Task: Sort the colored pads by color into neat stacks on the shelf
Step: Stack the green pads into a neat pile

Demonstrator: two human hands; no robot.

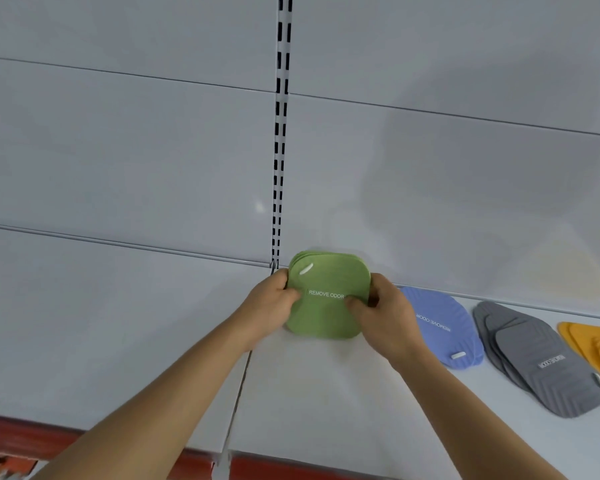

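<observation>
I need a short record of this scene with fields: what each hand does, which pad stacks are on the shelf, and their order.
left hand: grips left edge of green pads
right hand: grips right edge of green pads
other stacks, going right: blue pads, grey pads, orange pads
neatness: grey pads fanned out
surface: white shelf

Left hand (274,301) and right hand (383,315) gripping green pads (326,317), seemingly stacked, blue pads (444,327) just beside
</observation>
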